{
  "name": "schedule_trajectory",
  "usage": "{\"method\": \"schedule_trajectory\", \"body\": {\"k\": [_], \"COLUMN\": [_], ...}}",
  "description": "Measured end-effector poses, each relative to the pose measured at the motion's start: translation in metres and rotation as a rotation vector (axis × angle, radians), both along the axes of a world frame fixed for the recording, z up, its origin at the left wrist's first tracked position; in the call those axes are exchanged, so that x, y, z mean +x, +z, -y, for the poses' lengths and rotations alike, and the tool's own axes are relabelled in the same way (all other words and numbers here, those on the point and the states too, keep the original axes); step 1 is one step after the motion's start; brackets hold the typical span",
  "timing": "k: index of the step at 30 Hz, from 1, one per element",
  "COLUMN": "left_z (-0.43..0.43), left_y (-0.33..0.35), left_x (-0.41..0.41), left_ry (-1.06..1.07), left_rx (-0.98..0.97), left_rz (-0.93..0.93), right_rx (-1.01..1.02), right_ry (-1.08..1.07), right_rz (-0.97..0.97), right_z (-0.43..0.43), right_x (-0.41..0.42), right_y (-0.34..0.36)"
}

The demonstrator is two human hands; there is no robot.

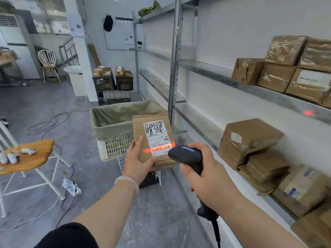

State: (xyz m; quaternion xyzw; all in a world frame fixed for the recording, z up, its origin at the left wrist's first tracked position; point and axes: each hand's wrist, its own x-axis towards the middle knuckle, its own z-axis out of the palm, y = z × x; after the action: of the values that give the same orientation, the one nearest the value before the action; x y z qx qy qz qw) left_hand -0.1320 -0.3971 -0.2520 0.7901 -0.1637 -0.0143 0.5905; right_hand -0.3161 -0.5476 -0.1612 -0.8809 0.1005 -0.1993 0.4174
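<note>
My left hand (138, 159) grips a small brown cardboard parcel (138, 127) by its lower edge, thumb on the front. A white shipping label (156, 136) faces me. My right hand (207, 174) holds a black barcode scanner (186, 154) by its handle, with the head just right of the parcel. A red scan line (159, 148) crosses the label's lower barcode. The scanner's cable (217, 233) hangs down below my right wrist.
A cloth-lined basket on a white cart (114, 120) stands just behind the parcel. Metal shelves (259, 88) on the right carry taped brown parcels (250, 138). A wooden-topped side table (30, 156), a power strip (70, 187) and cables lie on the left floor. Black crates (112, 81) stand at the back.
</note>
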Motion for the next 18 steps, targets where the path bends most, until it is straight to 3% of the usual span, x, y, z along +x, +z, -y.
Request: {"method": "schedule_trajectory", "body": {"k": [10, 18], "left_z": [0.011, 0.003], "left_y": [-0.003, -0.003], "left_x": [-0.002, 0.02], "left_ry": [0.04, 0.098], "left_rx": [0.024, -0.011], "left_rz": [0.0, -0.057], "right_rx": [-0.04, -0.083], "right_ry": [0.042, 0.063], "right_rz": [-0.002, 0.025], "right_z": [0.014, 0.02], "right_x": [0.005, 0.078], "right_y": [0.004, -0.017]}}
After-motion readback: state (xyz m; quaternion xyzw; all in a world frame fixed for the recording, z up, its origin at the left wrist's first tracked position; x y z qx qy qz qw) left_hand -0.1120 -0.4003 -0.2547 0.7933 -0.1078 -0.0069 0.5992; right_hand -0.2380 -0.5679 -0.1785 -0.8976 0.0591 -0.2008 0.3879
